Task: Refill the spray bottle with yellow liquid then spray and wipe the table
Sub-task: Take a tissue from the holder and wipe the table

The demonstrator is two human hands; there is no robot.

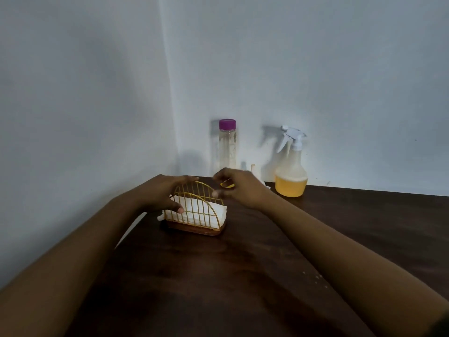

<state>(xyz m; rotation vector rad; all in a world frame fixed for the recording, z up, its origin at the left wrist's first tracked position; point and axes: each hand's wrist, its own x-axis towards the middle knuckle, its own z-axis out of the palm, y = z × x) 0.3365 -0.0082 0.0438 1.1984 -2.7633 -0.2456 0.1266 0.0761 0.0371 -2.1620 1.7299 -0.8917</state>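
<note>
A clear spray bottle (291, 166) with a white trigger head stands at the back of the dark wooden table (243, 276), its lower part filled with yellow liquid. A clear bottle with a purple cap (227, 144) stands to its left against the wall and looks empty. A gold wire napkin holder (198, 210) on a brown base holds white napkins (218, 212). My left hand (167, 193) grips the holder's left end, thumb on the front wire. Over the holder's right top hovers my right hand (238, 184), blurred, fingers curled with nothing seen in them.
A white funnel (255, 172) is partly hidden behind my right hand, near the wall. A small yellow thing (227, 184) shows under my right fingers. Walls meet in a corner behind the bottles. The table's left edge runs diagonally beside my left forearm.
</note>
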